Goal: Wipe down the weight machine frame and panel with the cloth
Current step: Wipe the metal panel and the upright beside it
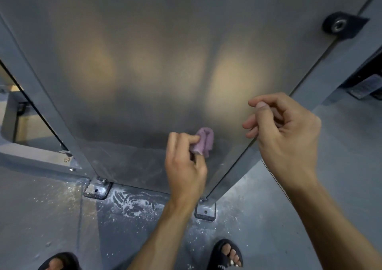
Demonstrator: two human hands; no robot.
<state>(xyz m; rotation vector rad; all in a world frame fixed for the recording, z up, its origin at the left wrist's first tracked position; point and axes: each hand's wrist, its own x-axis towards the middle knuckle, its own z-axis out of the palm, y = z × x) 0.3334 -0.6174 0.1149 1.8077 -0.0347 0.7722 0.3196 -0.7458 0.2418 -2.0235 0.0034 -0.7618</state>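
Head view shows the left hand [184, 162] pinching a bunched purple cloth [203, 142] against the lower part of the grey panel [144, 63]. The right hand [287, 133], fingers loosely curled and holding nothing, hovers by the panel's right frame post [237, 166].

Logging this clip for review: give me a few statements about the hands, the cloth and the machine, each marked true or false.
1. The left hand holds a bunched purple cloth against the metal panel. True.
2. The right hand also grips the cloth. False: it holds nothing, its fingers loosely curled near the panel's right edge.
3. The cloth is at the top of the panel. False: it sits low on the panel, near the bottom.
4. White powdery residue lies on the floor by the bolted foot plates. True.
5. The person wears closed shoes. False: black open-toed slides.
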